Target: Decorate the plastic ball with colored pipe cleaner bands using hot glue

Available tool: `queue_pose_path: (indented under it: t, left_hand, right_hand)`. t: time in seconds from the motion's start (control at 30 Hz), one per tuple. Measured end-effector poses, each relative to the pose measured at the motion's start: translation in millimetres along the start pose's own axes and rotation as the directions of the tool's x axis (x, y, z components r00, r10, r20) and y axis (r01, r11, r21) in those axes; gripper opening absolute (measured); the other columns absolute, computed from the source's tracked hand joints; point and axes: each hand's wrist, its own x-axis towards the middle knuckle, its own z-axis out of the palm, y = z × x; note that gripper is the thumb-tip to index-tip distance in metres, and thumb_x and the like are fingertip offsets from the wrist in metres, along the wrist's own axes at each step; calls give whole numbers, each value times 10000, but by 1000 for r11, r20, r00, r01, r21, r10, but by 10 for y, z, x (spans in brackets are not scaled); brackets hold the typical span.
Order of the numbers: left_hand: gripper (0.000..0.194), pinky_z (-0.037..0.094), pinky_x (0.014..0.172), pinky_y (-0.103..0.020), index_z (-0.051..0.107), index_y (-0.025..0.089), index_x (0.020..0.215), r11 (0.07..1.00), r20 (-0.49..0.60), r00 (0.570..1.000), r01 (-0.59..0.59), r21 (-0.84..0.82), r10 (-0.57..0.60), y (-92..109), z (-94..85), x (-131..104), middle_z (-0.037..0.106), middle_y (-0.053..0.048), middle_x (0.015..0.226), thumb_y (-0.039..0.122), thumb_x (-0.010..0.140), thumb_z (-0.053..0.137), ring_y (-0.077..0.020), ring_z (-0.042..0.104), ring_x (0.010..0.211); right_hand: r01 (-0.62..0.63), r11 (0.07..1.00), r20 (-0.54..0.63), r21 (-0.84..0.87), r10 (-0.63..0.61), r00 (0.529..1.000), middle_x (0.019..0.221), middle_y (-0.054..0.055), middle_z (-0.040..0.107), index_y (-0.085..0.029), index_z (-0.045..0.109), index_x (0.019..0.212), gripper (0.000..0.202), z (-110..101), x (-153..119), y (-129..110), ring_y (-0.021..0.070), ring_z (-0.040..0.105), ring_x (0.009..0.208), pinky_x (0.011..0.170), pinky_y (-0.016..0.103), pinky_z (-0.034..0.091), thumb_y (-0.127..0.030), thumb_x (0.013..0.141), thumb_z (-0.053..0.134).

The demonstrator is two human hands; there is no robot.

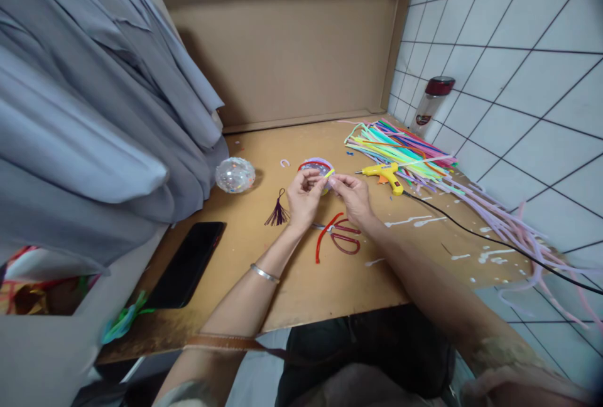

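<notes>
My left hand (304, 198) and my right hand (353, 198) meet over the middle of the table, fingertips pinched on a short yellow pipe cleaner (330, 173). Just behind the fingers sits a round piece edged in purple and red (315, 163), partly hidden by my hands. Below my wrists lie red-handled scissors (345, 251) and a bent red pipe cleaner (319, 247). A dark purple tassel (277, 213) rests left of my left hand. To the right of my right hand lies a yellow glue gun (387, 174), its nozzle toward that hand.
A clear ball with coloured specks (235, 175) and a black phone (187, 264) are on the left, by a grey cloth (103, 99). Pipe cleaners (400, 149) pile at right, near a red-lidded bottle (431, 104). The glue gun's cord (471, 230) crosses the right side.
</notes>
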Motion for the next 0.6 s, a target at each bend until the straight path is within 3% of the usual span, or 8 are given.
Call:
queue_pose_path:
  t: [0.43, 0.6]
  left_hand:
    - [302, 550, 718, -269, 677, 177, 887, 989, 67, 996, -67, 133, 58, 17, -16, -50, 731, -44, 803, 416, 746, 795, -155, 696, 744]
    - [343, 550, 727, -276, 709, 169, 913, 996, 115, 993, 5, 95, -16, 45, -25, -34, 747, -56, 831, 442, 728, 806, -151, 690, 737]
  right_hand:
    - [-78, 990, -38, 118, 83, 996, 529, -60, 534, -202, 665, 612, 291, 32, -8, 4, 73, 381, 521, 524, 244, 298, -429, 533, 828]
    - [-83, 984, -28, 158, 89, 996, 519, -63, 514, -204, 617, 584, 268, 24, 2, -9, 75, 389, 527, 532, 241, 300, -401, 550, 797]
